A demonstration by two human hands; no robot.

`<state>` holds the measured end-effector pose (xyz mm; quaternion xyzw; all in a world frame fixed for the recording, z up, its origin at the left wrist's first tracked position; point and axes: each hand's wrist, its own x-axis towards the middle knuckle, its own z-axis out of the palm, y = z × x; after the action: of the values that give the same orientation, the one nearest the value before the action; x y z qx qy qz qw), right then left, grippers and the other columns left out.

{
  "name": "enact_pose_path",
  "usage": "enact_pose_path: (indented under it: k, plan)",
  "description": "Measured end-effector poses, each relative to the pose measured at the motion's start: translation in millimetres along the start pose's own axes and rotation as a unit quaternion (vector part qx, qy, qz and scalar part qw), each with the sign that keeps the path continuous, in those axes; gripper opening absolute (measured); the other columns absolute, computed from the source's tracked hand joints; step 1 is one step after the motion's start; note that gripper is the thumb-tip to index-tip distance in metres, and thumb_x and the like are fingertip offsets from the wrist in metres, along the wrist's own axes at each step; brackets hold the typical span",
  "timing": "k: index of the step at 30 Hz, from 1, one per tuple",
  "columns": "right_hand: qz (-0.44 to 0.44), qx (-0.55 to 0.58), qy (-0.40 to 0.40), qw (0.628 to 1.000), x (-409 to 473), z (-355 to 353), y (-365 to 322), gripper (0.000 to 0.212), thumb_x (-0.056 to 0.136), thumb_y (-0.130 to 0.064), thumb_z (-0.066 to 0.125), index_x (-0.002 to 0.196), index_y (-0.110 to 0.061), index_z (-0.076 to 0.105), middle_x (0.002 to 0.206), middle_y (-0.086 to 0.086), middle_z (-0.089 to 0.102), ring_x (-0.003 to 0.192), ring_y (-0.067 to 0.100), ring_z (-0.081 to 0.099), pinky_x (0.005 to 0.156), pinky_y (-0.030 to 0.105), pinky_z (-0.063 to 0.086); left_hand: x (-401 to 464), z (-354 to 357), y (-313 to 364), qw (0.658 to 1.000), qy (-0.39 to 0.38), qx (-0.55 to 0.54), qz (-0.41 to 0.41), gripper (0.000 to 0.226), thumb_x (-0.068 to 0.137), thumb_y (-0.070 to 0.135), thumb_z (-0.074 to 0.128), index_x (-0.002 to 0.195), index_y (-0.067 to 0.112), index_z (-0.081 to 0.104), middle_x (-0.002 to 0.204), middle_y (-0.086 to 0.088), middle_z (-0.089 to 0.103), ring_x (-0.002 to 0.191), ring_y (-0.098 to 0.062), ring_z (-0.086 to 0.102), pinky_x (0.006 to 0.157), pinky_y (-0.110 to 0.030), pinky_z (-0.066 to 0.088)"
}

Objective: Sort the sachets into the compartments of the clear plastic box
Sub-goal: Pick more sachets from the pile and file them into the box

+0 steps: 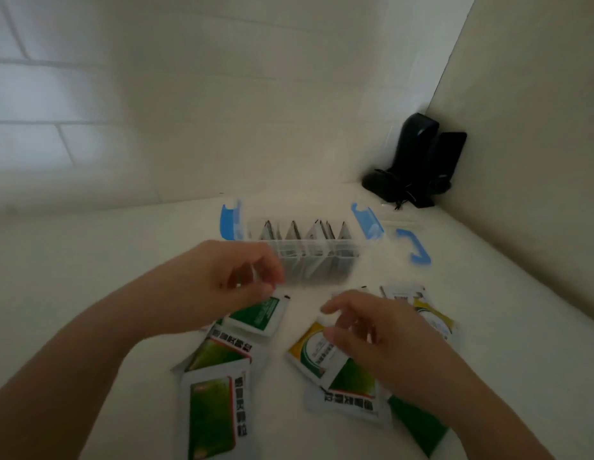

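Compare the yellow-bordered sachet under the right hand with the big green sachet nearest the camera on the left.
The yellow-bordered sachet has a yellow frame around a white oval; the big green sachet has a green panel with a red edge and bold black characters. The yellow one is partly covered by the right hand and another sachet; the green one lies in full view. Both lie flat on the white surface, outside the clear plastic box.

Both bare forearms reach forward from the lower corners, the left hand (236, 280) raised with fingers curled inward, the right hand (372, 333) lower, palm down, its fingers loosely bent
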<state>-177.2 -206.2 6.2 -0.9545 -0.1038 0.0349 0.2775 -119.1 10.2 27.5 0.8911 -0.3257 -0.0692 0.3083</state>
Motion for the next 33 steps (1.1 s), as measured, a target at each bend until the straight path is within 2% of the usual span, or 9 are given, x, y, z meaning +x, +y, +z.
enact_pose_path:
  k: [3, 7, 11, 17, 21, 24, 28, 31, 33]
  plan:
    - [-0.034, -0.037, -0.037, 0.998, -4.4, 32.8, -10.8, 0.028, 0.085, -0.045, 0.054, 0.112, -0.041, 0.05, 0.096, -0.02, 0.056, 0.082, -0.002, 0.048, 0.073, 0.01, 0.038, -40.1, 24.4, -24.6, 0.994, -0.013, 0.037, -0.099, 0.01, 0.081, 0.04, 0.057, 0.084, 0.045, 0.049, 0.088, 0.024, 0.054, 0.081, 0.001, 0.054, 0.061, -0.012, 0.043]
    - [-0.046, -0.041, -0.034, 0.998, 2.4, 57.4, -22.5, 0.033, 0.086, -0.042, 0.053, 0.118, -0.038, 0.048, 0.111, -0.013, 0.056, 0.097, 0.003, 0.047, 0.091, 0.022, 0.039, -71.7, 45.5, -35.6, 0.982, 0.001, -0.006, -0.19, 0.034, 0.066, 0.057, 0.062, 0.095, 0.045, 0.048, 0.101, 0.031, 0.045, 0.094, 0.009, 0.044, 0.07, -0.01, 0.037]
    - [-0.052, -0.066, -0.025, 0.996, 12.3, 65.8, -26.6, 0.037, 0.087, -0.044, 0.052, 0.122, -0.034, 0.046, 0.121, -0.011, 0.051, 0.109, 0.006, 0.043, 0.09, 0.021, 0.035, -79.0, 59.8, -38.3, 0.981, 0.034, 0.001, -0.193, 0.063, 0.066, 0.051, 0.069, 0.114, 0.051, 0.027, 0.118, 0.03, 0.024, 0.108, 0.005, 0.027, 0.101, -0.02, 0.033]
    - [-0.005, -0.012, -0.107, 0.994, 12.2, 65.0, -48.5, 0.069, 0.066, -0.061, 0.066, 0.124, -0.034, 0.041, 0.106, -0.012, 0.045, 0.103, 0.008, 0.043, 0.089, 0.026, 0.04, -71.6, 72.7, -44.0, 0.971, 0.136, -0.008, -0.195, 0.08, 0.067, 0.046, 0.071, 0.133, 0.036, 0.025, 0.117, 0.02, 0.025, 0.107, -0.001, 0.027, 0.101, -0.023, 0.032]
    - [0.022, -0.003, -0.108, 0.994, 10.6, 83.5, -55.0, 0.081, 0.062, -0.053, 0.074, 0.128, -0.037, 0.03, 0.11, -0.01, 0.046, 0.104, 0.01, 0.044, 0.094, 0.029, 0.04, -71.2, 76.6, -52.6, 0.957, 0.183, -0.073, -0.212, 0.074, 0.069, 0.036, 0.073, 0.129, 0.032, 0.032, 0.116, 0.015, 0.028, 0.11, -0.007, 0.038, 0.096, -0.022, 0.038]
    - [0.044, 0.059, -0.117, 0.99, 12.0, 88.8, -54.2, 0.08, 0.068, -0.037, 0.076, 0.13, -0.037, 0.026, 0.113, -0.01, 0.054, 0.102, 0.008, 0.051, 0.092, 0.027, 0.044, -66.6, 71.0, -55.1, 0.942, 0.227, -0.073, -0.238, 0.046, 0.082, 0.031, 0.06, 0.124, 0.027, 0.04, 0.112, 0.011, 0.04, 0.094, -0.01, 0.049, 0.078, -0.019, 0.04]
    - [0.034, 0.119, -0.136, 0.983, 12.6, 82.4, -51.7, 0.079, 0.073, -0.021, 0.074, 0.133, -0.037, 0.025, 0.081, -0.024, 0.046, 0.073, -0.009, 0.047, 0.068, 0.006, 0.039, -59.0, 61.3, -59.9, 0.952, 0.194, 0.007, -0.237, 0.013, 0.09, 0.025, 0.049, 0.1, 0.028, 0.057, 0.094, 0.01, 0.056, 0.079, -0.007, 0.048, 0.07, -0.017, 0.037]
    - [0.032, 0.125, -0.106, 0.986, 14.4, 80.7, -48.6, 0.086, 0.074, -0.023, 0.073, 0.136, -0.044, 0.017, 0.089, -0.025, 0.042, 0.083, -0.006, 0.045, 0.085, 0.015, 0.042, -59.5, 57.0, -57.1, 0.962, 0.174, -0.035, -0.206, 0.021, 0.089, 0.023, 0.051, 0.075, 0.037, 0.055, 0.078, 0.019, 0.059, 0.077, 0.0, 0.054, 0.064, -0.011, 0.038]
    - [0.007, 0.113, -0.064, 0.991, 14.2, 80.0, -43.6, 0.085, 0.075, -0.027, 0.071, 0.131, -0.049, 0.011, 0.103, -0.026, 0.035, 0.098, -0.003, 0.041, 0.097, 0.018, 0.038, -59.7, 51.2, -51.8, 0.952, 0.186, -0.148, -0.195, 0.028, 0.089, 0.019, 0.051, 0.066, 0.032, 0.059, 0.066, 0.013, 0.066, 0.066, 0.001, 0.059, 0.057, -0.011, 0.041]
